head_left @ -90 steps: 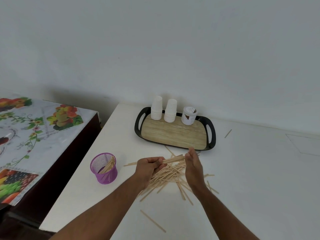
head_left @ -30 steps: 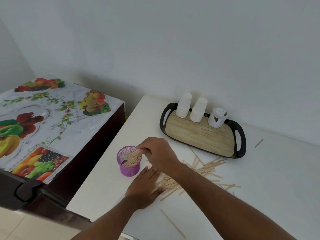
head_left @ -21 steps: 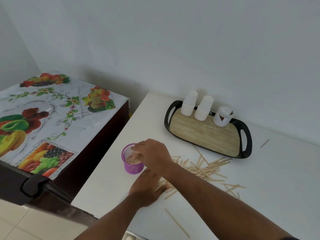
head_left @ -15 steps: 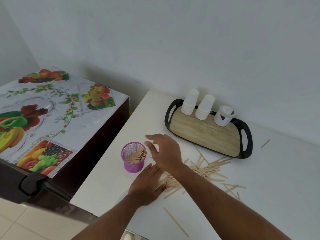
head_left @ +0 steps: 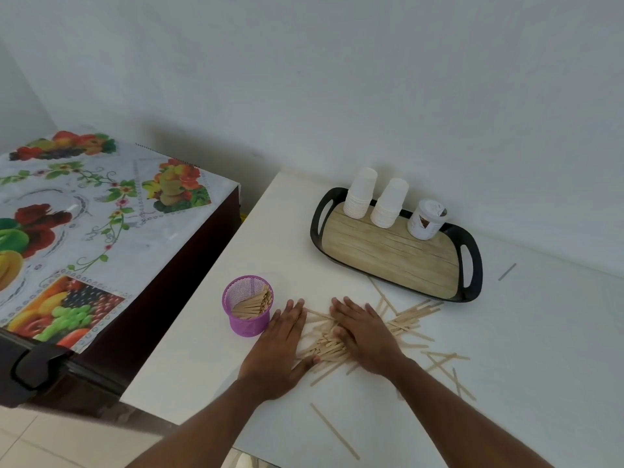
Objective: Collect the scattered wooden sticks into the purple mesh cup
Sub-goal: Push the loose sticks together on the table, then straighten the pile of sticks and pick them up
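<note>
Wooden sticks point(head_left: 329, 344), pale and flat, lie in a loose heap on the white table point(head_left: 526, 336), with outliers spread to the right of the heap and one single stick point(head_left: 334, 431) lying apart near the front edge. Another single stick point(head_left: 507, 271) lies well apart to the right of the tray. A further bundle of sticks stands leaning inside the purple mesh cup point(head_left: 247, 306), which stands upright on the table just left of the heap.

The left hand point(head_left: 280, 349) lies flat, palm down, fingers extended, between the cup and the heap; its thumb side touches the heap's left edge, and its fingertips lie near the cup's base. The right hand point(head_left: 363, 334) lies flat, palm down, fingers extended, directly on top of the heap. Neither hand grips anything.

Behind the heap sits a black-rimmed tray point(head_left: 471, 261) with a wood-grain floor, bearing two stacks of white paper cups point(head_left: 360, 194) and a small white container point(head_left: 427, 224) along its rear edge. To the left of the white table stands a dark cabinet covered with a fruit-print cloth point(head_left: 101, 217). A plain wall point(head_left: 337, 79) rises behind.
</note>
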The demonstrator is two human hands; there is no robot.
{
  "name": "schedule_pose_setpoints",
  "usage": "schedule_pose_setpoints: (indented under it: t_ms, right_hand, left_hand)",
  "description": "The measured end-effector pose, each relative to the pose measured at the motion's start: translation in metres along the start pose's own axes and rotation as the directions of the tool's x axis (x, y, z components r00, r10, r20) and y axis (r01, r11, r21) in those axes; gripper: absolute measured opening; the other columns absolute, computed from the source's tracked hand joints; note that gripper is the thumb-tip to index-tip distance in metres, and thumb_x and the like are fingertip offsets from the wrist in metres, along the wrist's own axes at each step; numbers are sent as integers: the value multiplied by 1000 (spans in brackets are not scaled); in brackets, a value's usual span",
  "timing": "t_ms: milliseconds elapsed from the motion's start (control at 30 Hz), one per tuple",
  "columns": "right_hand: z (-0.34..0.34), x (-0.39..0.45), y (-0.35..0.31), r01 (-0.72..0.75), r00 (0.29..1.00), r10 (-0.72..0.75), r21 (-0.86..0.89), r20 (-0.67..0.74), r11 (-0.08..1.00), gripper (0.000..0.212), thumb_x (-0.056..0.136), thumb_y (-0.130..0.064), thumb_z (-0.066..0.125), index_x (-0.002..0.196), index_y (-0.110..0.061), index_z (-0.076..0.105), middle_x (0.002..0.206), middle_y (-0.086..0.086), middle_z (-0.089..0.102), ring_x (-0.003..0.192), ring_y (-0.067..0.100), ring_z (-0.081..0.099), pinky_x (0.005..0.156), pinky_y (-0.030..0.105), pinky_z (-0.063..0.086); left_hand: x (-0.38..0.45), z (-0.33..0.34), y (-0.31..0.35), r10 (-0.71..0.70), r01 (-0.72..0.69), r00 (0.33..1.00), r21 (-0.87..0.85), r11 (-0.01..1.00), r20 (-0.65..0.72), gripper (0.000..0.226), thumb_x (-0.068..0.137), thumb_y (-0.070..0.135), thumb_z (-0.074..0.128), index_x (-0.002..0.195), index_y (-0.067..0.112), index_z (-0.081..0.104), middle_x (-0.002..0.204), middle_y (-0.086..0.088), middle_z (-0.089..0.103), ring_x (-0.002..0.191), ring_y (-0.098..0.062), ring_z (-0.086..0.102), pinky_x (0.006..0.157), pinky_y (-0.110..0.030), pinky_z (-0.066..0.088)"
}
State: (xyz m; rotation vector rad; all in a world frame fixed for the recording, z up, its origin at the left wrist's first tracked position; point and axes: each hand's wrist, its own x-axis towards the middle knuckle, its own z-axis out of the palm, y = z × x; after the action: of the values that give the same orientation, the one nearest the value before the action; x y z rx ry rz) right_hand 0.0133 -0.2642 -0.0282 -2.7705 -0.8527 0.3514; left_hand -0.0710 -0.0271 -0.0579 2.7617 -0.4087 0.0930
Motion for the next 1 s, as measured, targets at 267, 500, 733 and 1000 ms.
schedule_pose_setpoints:
  t_ms: [267, 500, 733, 1000]
  right_hand:
    - [-26, -21, 55, -309, 897, 329, 111, -297, 944, 53, 107, -48, 38, 153, -22, 47, 160, 0, 44, 149, 20, 38, 119, 46, 37]
    - [6, -35, 42, -303, 948, 306, 51, -83, 952, 68, 106, -57, 8, 165, -23, 5, 173, -6, 0, 159, 12, -9, 131, 43, 3]
    - [-14, -44, 53, -276, 934, 281, 54, -221, 960, 68, 105, -63, 20, 157, -23, 38, 164, -1, 38, 153, 17, 30, 124, 44, 29]
    - [-18, -22, 57, -281, 957, 279, -19, -84, 959, 68, 107, -58, 19, 163, -20, 24, 173, 2, 15, 160, 20, 9, 129, 45, 18]
  left_hand:
    - [2, 3, -3, 4, -4, 998, 0, 1000, 58, 86, 101, 73, 20, 164, 18, 2, 171, 4, -8, 156, -11, -17, 126, -32, -5]
    - [1, 2, -3, 2, 0, 998, -31, 1000, 61, 87, 101, 74, 20, 164, 20, -3, 171, 8, -11, 156, -8, -18, 125, -28, -8]
    - [2, 3, -3, 24, -25, 996, 11, 1000, 85, 81, 101, 73, 16, 164, 25, -2, 170, 12, -13, 155, -7, -19, 126, -32, -8]
    - [2, 3, -3, 34, -34, 996, -4, 999, 83, 75, 103, 69, 25, 164, 30, 6, 171, 17, 0, 157, -7, -10, 128, -37, 1]
